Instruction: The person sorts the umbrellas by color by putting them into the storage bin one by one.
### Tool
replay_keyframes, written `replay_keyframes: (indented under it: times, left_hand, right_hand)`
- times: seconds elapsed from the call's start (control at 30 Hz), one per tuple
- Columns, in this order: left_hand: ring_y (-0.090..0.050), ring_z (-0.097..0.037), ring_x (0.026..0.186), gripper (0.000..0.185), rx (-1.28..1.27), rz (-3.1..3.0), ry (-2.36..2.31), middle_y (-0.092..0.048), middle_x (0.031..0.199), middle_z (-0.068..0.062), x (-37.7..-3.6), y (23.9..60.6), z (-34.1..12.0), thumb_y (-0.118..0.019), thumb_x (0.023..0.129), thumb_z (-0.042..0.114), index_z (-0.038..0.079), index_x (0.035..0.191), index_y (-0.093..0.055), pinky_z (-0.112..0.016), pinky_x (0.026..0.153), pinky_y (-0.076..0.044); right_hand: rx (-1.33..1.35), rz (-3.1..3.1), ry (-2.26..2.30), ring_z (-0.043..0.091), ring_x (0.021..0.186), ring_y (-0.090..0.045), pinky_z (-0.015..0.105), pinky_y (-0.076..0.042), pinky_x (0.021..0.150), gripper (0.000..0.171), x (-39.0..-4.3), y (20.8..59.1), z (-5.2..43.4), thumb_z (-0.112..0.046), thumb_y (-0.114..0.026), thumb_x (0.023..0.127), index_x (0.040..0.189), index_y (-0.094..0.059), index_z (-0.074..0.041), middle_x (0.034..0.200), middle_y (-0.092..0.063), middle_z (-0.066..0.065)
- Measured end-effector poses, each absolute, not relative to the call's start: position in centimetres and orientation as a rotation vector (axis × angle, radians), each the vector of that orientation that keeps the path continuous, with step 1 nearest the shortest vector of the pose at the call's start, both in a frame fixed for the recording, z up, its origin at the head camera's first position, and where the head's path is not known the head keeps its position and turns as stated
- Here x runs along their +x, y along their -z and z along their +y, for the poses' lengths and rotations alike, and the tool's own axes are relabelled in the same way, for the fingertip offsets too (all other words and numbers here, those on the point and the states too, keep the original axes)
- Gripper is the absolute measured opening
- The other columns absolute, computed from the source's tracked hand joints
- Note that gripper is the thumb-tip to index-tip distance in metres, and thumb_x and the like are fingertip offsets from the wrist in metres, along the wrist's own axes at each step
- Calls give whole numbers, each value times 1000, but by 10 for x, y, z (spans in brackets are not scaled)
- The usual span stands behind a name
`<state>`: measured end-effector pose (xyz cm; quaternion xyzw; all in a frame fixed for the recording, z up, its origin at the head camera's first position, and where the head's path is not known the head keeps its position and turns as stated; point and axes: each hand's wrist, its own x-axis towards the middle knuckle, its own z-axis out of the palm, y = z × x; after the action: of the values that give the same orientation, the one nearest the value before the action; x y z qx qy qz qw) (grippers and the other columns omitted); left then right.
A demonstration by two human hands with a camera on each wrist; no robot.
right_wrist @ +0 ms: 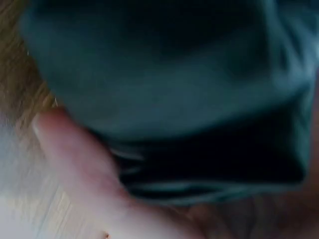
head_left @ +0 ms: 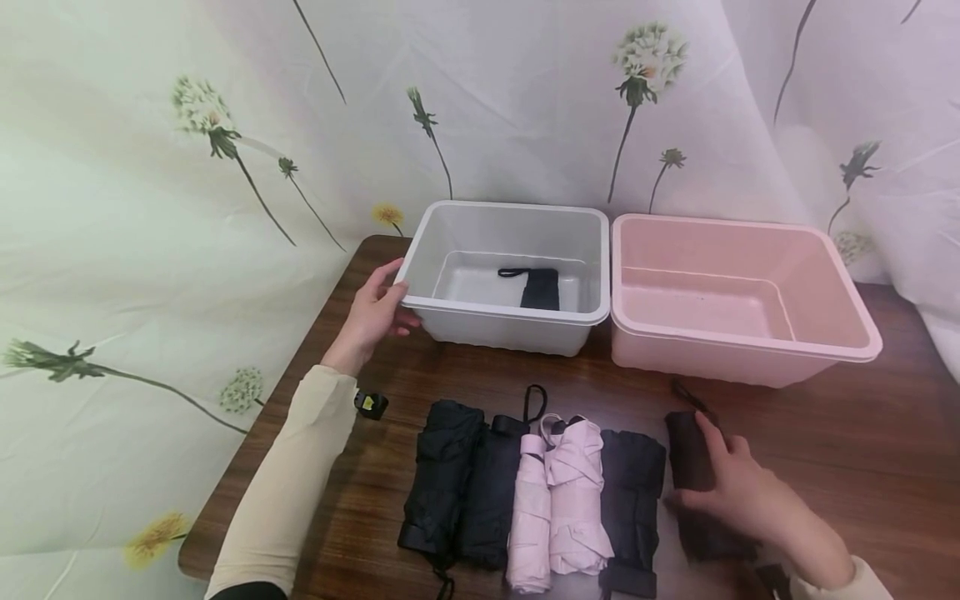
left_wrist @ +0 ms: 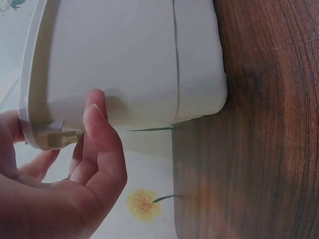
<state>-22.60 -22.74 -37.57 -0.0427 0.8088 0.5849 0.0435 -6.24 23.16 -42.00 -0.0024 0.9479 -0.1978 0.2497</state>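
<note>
At centre left of the head view, the smooth rim of a pale grey plastic bin is pinched in the grip of the left hand; inside, a black fabric pouch is seen. At lower centre, crinkled pink umbrellas are flanked by black umbrellas on the wood-grained tabletop. At lower right, a dark cylindrical umbrella is held in the grip of the right hand, below a pink plastic bin.

Lower right in the head view, the right grip hides part of a dark umbrella; the right wrist view shows it blurred, cut off on top. The grey bin's front rim hides the black pouch's lower end. A black gadget's yellow mark is too small to read.
</note>
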Motion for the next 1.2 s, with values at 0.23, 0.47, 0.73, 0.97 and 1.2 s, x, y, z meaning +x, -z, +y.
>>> replay_keyframes:
  times: [0.23, 0.47, 0.73, 0.97, 1.2]
  left_hand:
    - [-65, -30, 77, 44, -148, 2458, -1808, -50, 108, -11, -226, 375, -227, -44, 93, 32, 35, 135, -32, -34, 58, -52]
    - [-65, -30, 76, 45, -132, 2454, -1803, -50, 108, -12, -226, 374, -228, -43, 94, 32, 32, 137, -30, -35, 58, -52]
    - [-64, -31, 79, 45, -159, 2466, -1778, -49, 110, -12, -224, 370, -225, -43, 94, 33, 34, 136, -30, -35, 61, -52]
    - [-63, -34, 82, 46, -151, 2465, -1758, -48, 111, -16, -214, 354, -217, -41, 95, 27, 26, 139, -28, -38, 63, -52]
    - [-64, -30, 78, 45, -145, 2459, -1778, -49, 111, -14, -219, 361, -222, -42, 94, 29, 30, 138, -30, -37, 62, -53]
  right_hand:
    - [5, 2591, 586, 32, 70, -58, 41, -46, 53, 125, -60, 424, 230, -53, -71, 64, 140, 13, 0, 118, -21, 43]
    - [0, 2618, 633, 35, 76, -58, 44, -48, 57, 123, -59, 424, 232, -47, -73, 64, 139, 10, 3, 115, -26, 44]
    - [-80, 2751, 694, 49, 95, -51, 54, -45, 72, 118, -56, 428, 240, -48, -75, 62, 139, -3, 6, 115, -38, 41]
    - [-109, 2797, 810, 47, 108, -43, 57, -40, 81, 113, -56, 414, 244, -47, -75, 64, 140, -9, 3, 124, -36, 36]
    - [-190, 2791, 951, 38, 105, -49, 50, -45, 78, 104, -51, 387, 242, -44, -74, 67, 144, -10, -14, 132, -36, 25]
